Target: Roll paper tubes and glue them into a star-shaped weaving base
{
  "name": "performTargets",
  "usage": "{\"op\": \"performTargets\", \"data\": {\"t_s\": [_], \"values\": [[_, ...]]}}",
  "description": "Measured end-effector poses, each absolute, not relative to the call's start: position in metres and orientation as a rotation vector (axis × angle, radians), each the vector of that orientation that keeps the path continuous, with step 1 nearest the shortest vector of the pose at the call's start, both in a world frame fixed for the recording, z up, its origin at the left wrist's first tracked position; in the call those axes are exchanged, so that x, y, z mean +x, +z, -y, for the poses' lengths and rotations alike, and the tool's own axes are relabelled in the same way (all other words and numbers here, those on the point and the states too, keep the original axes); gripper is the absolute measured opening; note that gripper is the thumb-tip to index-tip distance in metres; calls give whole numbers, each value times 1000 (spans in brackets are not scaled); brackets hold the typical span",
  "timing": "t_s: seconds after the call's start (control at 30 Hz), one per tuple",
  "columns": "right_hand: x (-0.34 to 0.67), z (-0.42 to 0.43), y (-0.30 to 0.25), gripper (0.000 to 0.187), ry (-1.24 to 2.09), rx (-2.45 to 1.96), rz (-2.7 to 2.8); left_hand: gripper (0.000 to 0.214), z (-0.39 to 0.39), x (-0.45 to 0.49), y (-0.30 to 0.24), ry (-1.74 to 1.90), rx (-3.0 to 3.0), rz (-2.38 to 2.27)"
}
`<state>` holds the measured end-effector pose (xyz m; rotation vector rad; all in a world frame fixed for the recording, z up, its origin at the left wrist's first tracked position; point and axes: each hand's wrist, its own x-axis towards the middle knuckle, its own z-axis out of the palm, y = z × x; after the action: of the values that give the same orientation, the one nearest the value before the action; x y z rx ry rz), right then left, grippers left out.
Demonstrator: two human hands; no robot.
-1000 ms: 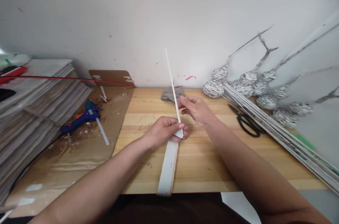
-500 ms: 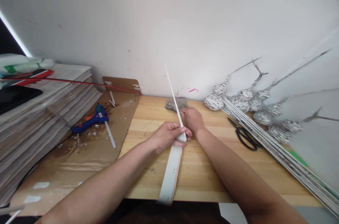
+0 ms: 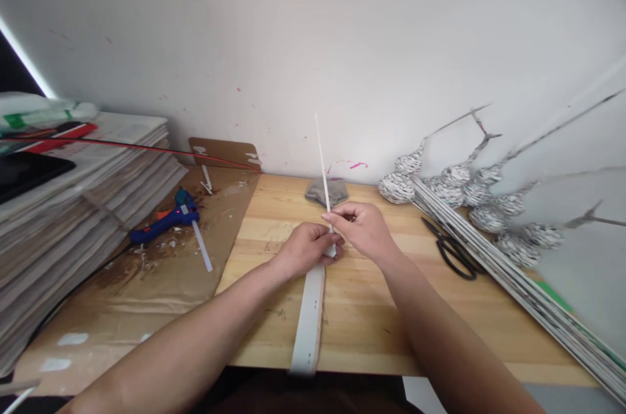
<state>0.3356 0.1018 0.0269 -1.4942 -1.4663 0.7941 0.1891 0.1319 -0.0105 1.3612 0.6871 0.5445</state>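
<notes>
My left hand (image 3: 304,248) is closed on the far end of a flat white paper strip (image 3: 309,319) that runs back across the wooden table (image 3: 372,310) to its front edge. From that end a thin white rolled paper stick (image 3: 321,160) rises steeply toward the wall. My right hand (image 3: 362,228) pinches the stick just above my left hand's fingers, and the two hands touch there.
A blue glue gun (image 3: 166,221) lies on brown cardboard (image 3: 147,283) at left, beside a tall stack of newspapers (image 3: 73,192). Black scissors (image 3: 452,248), a bundle of paper sticks (image 3: 513,270) and woven paper balls (image 3: 450,182) lie at right. A grey cloth (image 3: 327,191) sits by the wall.
My right hand came forward from behind the stick and now pinches it above my left hand. The stick stands a little more upright. The camera view shifted slightly.
</notes>
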Motion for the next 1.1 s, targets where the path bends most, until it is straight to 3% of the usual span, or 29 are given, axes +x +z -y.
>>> {"op": "performTargets", "data": {"t_s": [0.23,0.4,0.5,0.77,1.1], "values": [[340,-105,21,36,763,-1470,1447,33,-132,189,-11,504,1375,-704],[356,-106,26,37,1234,-1316,1421,35,-130,188,-7,424,1280,-670],[359,-107,23,36,1348,-1255,1299,38,-127,188,-4,398,1277,-635],[355,-110,19,32,1355,-1232,1070,33,-126,186,-2,347,1263,-600],[360,-108,21,32,1265,-1278,1214,32,-127,187,-6,360,1265,-587]]}}
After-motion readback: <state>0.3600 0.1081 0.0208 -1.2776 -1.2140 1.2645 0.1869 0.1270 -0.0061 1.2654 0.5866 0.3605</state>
